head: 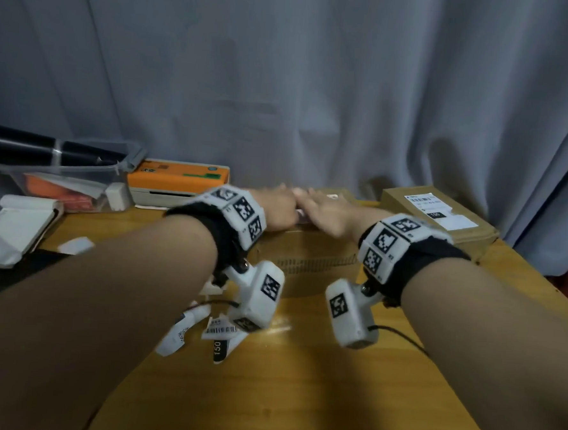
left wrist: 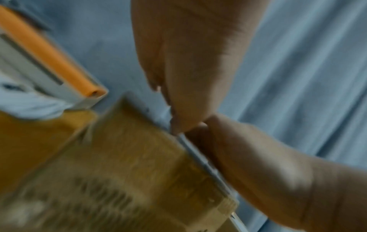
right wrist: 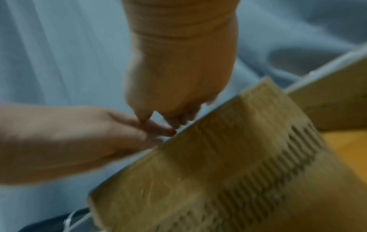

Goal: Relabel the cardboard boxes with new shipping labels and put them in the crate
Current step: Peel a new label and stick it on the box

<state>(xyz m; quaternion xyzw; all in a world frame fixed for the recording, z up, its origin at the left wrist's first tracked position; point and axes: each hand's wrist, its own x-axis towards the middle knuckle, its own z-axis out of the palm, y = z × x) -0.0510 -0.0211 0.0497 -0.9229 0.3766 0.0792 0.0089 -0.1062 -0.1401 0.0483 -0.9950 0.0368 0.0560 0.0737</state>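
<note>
Both hands lie on top of the cardboard box (head: 310, 259) at the table's (head: 298, 398) middle: the left hand (head: 273, 211) has fingers curled onto a white label (left wrist: 200, 158) at the top's edge, though blur hides whether it pinches it; the right hand (head: 326, 210) lies with fingers stretched flat. A grey curtain (head: 317, 84) hangs behind. A second labelled box (head: 442, 218) sits far right, an orange printer (head: 178, 178) far left. Peeled label scraps (head: 215, 333) lie nearer.
</note>
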